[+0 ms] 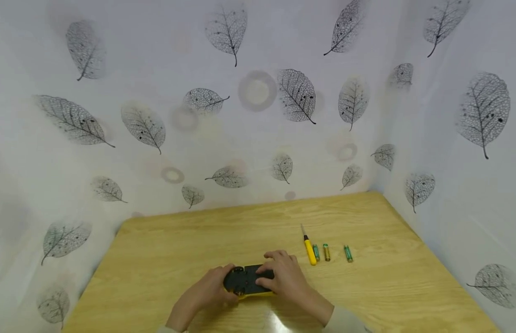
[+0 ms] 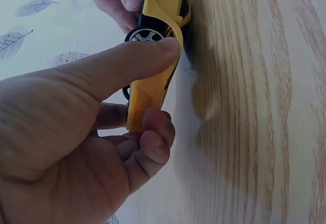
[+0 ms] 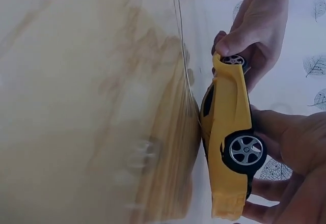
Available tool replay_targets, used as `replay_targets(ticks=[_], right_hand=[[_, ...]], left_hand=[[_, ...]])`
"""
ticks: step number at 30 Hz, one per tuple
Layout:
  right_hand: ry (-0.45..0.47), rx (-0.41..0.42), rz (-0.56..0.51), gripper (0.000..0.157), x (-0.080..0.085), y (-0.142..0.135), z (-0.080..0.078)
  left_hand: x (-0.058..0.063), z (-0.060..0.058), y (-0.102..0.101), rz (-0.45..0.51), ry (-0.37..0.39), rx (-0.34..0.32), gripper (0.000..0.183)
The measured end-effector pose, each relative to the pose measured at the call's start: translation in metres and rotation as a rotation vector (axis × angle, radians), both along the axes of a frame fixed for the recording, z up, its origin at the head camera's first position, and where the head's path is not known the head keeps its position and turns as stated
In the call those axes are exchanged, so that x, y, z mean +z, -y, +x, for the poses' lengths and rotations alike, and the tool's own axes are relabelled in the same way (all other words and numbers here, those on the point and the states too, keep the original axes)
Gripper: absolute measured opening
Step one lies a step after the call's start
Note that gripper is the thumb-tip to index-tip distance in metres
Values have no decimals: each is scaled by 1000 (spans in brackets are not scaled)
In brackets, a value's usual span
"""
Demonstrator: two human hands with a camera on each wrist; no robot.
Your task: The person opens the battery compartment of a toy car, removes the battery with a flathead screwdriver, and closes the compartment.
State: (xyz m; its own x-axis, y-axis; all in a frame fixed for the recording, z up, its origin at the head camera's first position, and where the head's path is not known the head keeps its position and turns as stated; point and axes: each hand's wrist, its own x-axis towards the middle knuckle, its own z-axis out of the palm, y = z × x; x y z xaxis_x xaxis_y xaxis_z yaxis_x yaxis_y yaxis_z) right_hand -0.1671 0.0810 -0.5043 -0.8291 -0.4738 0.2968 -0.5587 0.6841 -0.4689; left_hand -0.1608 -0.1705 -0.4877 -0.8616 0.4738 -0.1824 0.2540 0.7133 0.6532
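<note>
A yellow toy car [image 3: 226, 112] lies upside down on the table, its black underside [image 1: 251, 284] facing up. In the head view my left hand [image 1: 209, 286] grips its left end. The left wrist view shows the left thumb [image 2: 137, 58] along the car's side beside a silver-spoked wheel [image 2: 147, 34], with the fingers wrapped about the end. From the right, my right hand [image 1: 287, 277] touches the underside, thumb and fingertips set down on the black plate. In the right wrist view the right fingers [image 3: 275, 124] reach to the underside, not round the body.
Right of the car lies a yellow-handled screwdriver [image 1: 309, 249], its shaft pointing away. Beside it are a green battery [image 1: 316, 252], a gold-and-green battery [image 1: 326, 252] and, farther right, another green battery [image 1: 348, 253]. Leaf-patterned cloth [image 1: 258, 138] stands round the wooden table [image 1: 178, 240].
</note>
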Motion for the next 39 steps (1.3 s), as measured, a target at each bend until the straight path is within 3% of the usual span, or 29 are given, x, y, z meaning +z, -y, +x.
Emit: replay_targets(ticks=[9,16,23,28,35,39], right_hand=[[22,-12,-50,16,-3,-3,3],[176,24,-284,21,-8,-13,4],[225,-49,-425,24,-1,-39,-2],[323,-26,-415,32,1,-57,-4],[477,106,-352,56,-9,-73,-4],[471,163,-305,71,-14,-75,-2]], left_hand=[[0,3,-1,-1,-34,-10,73],[-4,1,-1,5,-20,-29,74],[-3,1,-1,35,0,-7,71],[-4,-1,0,19,8,-5,75],[-6,-2,0,-9,9,3,78],[-6,-1,1,-9,9,3,78]])
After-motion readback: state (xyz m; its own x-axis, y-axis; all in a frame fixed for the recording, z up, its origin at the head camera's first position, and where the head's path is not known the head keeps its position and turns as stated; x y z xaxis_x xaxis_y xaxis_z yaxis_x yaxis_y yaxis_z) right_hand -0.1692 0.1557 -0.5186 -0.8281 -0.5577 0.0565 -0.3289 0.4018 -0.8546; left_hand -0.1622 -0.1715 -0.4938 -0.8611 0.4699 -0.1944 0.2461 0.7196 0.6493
